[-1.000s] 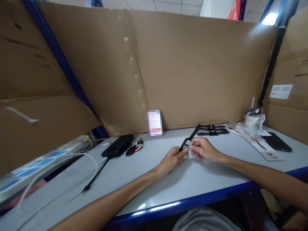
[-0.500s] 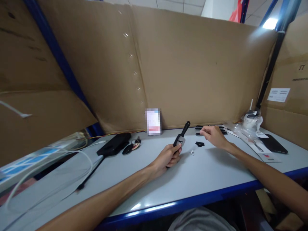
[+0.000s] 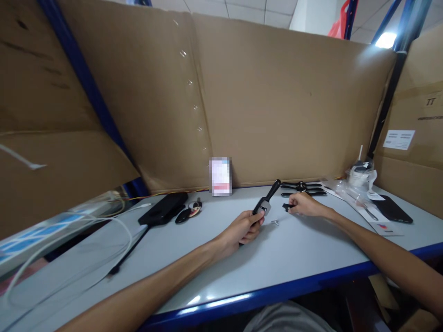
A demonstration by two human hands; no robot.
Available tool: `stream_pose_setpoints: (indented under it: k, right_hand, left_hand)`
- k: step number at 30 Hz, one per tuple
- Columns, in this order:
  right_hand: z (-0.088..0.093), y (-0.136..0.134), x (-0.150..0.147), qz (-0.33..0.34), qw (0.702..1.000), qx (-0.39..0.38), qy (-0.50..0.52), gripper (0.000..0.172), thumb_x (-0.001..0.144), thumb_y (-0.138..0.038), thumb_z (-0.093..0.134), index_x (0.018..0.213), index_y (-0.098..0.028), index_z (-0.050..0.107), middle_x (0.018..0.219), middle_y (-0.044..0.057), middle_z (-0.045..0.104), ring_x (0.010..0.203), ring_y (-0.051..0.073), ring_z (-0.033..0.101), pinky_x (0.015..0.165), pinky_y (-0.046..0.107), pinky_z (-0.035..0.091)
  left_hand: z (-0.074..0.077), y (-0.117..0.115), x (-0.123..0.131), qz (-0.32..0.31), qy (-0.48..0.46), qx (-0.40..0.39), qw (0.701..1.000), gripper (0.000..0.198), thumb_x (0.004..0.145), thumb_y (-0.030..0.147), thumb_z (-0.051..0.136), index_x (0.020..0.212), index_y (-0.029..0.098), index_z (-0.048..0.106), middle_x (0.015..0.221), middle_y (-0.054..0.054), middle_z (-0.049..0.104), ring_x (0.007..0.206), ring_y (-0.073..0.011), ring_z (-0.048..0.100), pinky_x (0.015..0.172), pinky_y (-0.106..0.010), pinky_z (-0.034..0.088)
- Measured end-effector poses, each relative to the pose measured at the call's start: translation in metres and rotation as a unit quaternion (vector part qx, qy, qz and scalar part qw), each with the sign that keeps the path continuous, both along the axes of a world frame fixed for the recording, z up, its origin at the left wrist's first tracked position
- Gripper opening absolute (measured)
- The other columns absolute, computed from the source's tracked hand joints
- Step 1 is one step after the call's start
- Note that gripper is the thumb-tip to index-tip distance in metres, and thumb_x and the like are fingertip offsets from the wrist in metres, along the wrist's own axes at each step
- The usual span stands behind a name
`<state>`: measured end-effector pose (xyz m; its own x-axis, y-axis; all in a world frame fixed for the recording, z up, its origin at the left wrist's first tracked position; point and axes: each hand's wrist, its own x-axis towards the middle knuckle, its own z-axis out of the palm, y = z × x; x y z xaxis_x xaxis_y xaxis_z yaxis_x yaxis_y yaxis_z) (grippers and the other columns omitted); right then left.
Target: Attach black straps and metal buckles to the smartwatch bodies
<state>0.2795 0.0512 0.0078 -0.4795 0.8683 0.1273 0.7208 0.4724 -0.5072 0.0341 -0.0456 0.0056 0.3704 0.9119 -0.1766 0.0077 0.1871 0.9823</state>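
In my left hand (image 3: 245,227) is a black spokeshave (image 3: 272,189), tilted up with one handle pointing away from me. The thumb presses near its grey metal blade (image 3: 265,207). My right hand (image 3: 305,204) has its fingers pinched on a small flat black cap piece (image 3: 286,207), partly hidden by the fingertips, at the table surface. Small silver screws (image 3: 274,222) lie between the two hands. Behind the right hand, more black spokeshaves (image 3: 302,186) rest side by side.
The grey table (image 3: 214,276) has a blue front edge. On the right lie a black phone (image 3: 392,210), a plastic-wrapped package (image 3: 360,203) and a wrapped cup (image 3: 360,175). To the left are keys (image 3: 188,212), a black power bank (image 3: 164,208) and white cables (image 3: 129,230). Cardboard walls surround it.
My right hand has come down and toward me from the spokeshaves at the back and has taken hold of the black cap piece. The left hand still holds its spokeshave.
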Motion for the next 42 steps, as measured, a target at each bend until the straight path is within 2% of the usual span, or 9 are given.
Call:
stream_pose_setpoints:
  k: [2, 4, 8, 13, 19, 24, 27, 34, 42]
  right_hand:
    - [0.004, -0.001, 0.0, -0.008, 0.997, -0.044, 0.061, 0.007, 0.074, -0.021, 0.066, 0.075, -0.017, 0.061, 0.055, -0.003, 0.06, 0.044, 0.011, 0.052, 0.046, 0.022, 0.035]
    - [0.013, -0.008, 0.0, -0.002, 0.988, -0.071, 0.141, 0.012, 0.077, -0.027, 0.064, 0.073, -0.017, 0.058, 0.051, -0.005, 0.056, 0.038, 0.01, 0.048, 0.041, 0.022, 0.034]
    - [0.037, -0.028, -0.01, 0.044, 0.954, -0.072, 0.288, 0.028, 0.074, -0.043, 0.07, 0.072, -0.017, 0.061, 0.058, -0.002, 0.057, 0.045, 0.011, 0.052, 0.04, 0.023, 0.042]
    - [0.053, -0.033, -0.045, 0.097, 0.946, -0.082, 0.299, 0.031, 0.069, -0.044, 0.075, 0.074, -0.015, 0.067, 0.06, 0.0, 0.057, 0.054, 0.012, 0.054, 0.04, 0.023, 0.047]
    - [0.037, -0.016, -0.076, 0.071, 0.946, -0.088, 0.304, 0.021, 0.068, -0.032, 0.074, 0.076, -0.016, 0.061, 0.057, -0.002, 0.059, 0.05, 0.012, 0.054, 0.04, 0.021, 0.04]
    - [0.024, -0.017, -0.076, 0.043, 0.97, 0.035, 0.237, 0.007, 0.072, -0.02, 0.071, 0.073, -0.016, 0.065, 0.068, 0.001, 0.066, 0.063, 0.013, 0.059, 0.06, 0.025, 0.045]
    - [0.022, -0.021, -0.076, 0.047, 0.977, 0.065, 0.198, 0.003, 0.074, -0.017, 0.069, 0.075, -0.016, 0.067, 0.072, 0.001, 0.068, 0.069, 0.013, 0.059, 0.067, 0.026, 0.044]
    - [0.014, -0.028, -0.081, 0.069, 0.974, 0.097, 0.192, 0.005, 0.079, -0.019, 0.069, 0.081, -0.017, 0.065, 0.068, -0.002, 0.061, 0.064, 0.012, 0.054, 0.06, 0.024, 0.039]
    - [0.013, -0.03, -0.079, 0.049, 0.979, 0.141, 0.142, 0.003, 0.086, -0.018, 0.064, 0.082, -0.018, 0.063, 0.071, -0.001, 0.065, 0.064, 0.012, 0.055, 0.061, 0.024, 0.037]
  left_hand:
    - [0.001, 0.003, -0.002, -0.011, -0.009, -0.015, 1.0, 0.037, 0.085, 0.049, 0.065, 0.073, 0.019, 0.046, 0.051, 0.012, 0.02, 0.042, -0.0042, 0.011, 0.039, -0.02, 0.002]
    - [0.001, 0.005, -0.004, -0.018, -0.025, -0.025, 0.999, 0.036, 0.087, 0.047, 0.063, 0.073, 0.019, 0.047, 0.051, 0.012, 0.019, 0.042, -0.0042, 0.009, 0.039, -0.02, 0.003]
    - [0.003, 0.008, -0.006, -0.024, -0.054, -0.047, 0.997, 0.033, 0.09, 0.042, 0.06, 0.072, 0.019, 0.046, 0.05, 0.012, 0.019, 0.041, -0.0039, 0.009, 0.039, -0.02, 0.004]
    - [0.002, 0.012, -0.007, -0.033, -0.071, -0.051, 0.996, 0.032, 0.089, 0.041, 0.061, 0.072, 0.019, 0.045, 0.049, 0.012, 0.021, 0.039, -0.0035, 0.01, 0.039, -0.02, 0.003]
    - [0.0, 0.014, -0.008, -0.039, -0.073, -0.054, 0.995, 0.033, 0.084, 0.043, 0.066, 0.074, 0.019, 0.046, 0.049, 0.013, 0.023, 0.039, -0.0032, 0.012, 0.039, -0.02, 0.003]
    - [0.001, 0.012, -0.008, -0.04, -0.066, -0.05, 0.996, 0.032, 0.083, 0.041, 0.068, 0.074, 0.019, 0.046, 0.049, 0.013, 0.024, 0.039, -0.003, 0.012, 0.04, -0.021, 0.003]
    - [0.002, 0.012, -0.008, -0.039, -0.06, -0.052, 0.996, 0.031, 0.081, 0.038, 0.069, 0.073, 0.018, 0.046, 0.049, 0.013, 0.024, 0.04, -0.0029, 0.012, 0.04, -0.021, 0.003]
    - [0.001, 0.01, -0.008, -0.031, -0.057, -0.054, 0.996, 0.033, 0.083, 0.044, 0.066, 0.075, 0.019, 0.046, 0.05, 0.013, 0.023, 0.041, -0.0033, 0.011, 0.039, -0.02, 0.003]
    - [0.003, 0.005, -0.005, -0.018, -0.049, -0.038, 0.998, 0.031, 0.083, 0.041, 0.067, 0.075, 0.019, 0.045, 0.051, 0.013, 0.022, 0.041, -0.0033, 0.012, 0.039, -0.019, 0.004]
